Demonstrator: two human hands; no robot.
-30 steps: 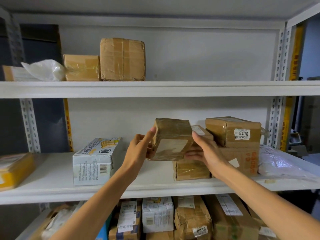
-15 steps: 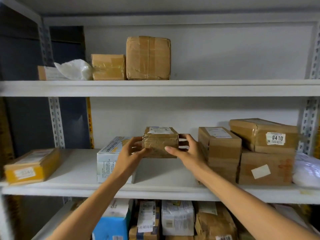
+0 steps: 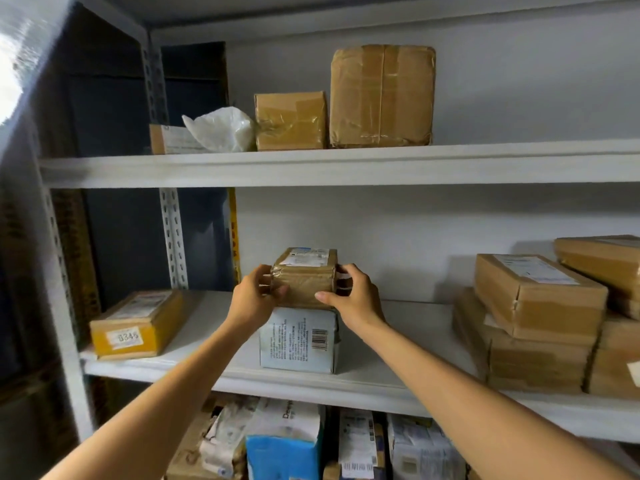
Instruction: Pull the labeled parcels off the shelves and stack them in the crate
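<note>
A small brown taped parcel (image 3: 304, 277) with a white label on top sits on top of a white printed box (image 3: 299, 339) on the middle shelf (image 3: 363, 382). My left hand (image 3: 252, 299) grips the parcel's left end and my right hand (image 3: 353, 299) grips its right end, thumbs on the front face. No crate is in view.
A yellow box marked 0346 (image 3: 138, 323) lies at the shelf's left. Stacked brown labeled boxes (image 3: 536, 323) fill the right. The upper shelf (image 3: 346, 164) carries two brown parcels, a white bag and a flat box. Several parcels crowd the shelf below (image 3: 311, 441).
Both hands carried the small parcel leftward from the right stack and turned it label-up; it now rests on the white box. The view has swung left.
</note>
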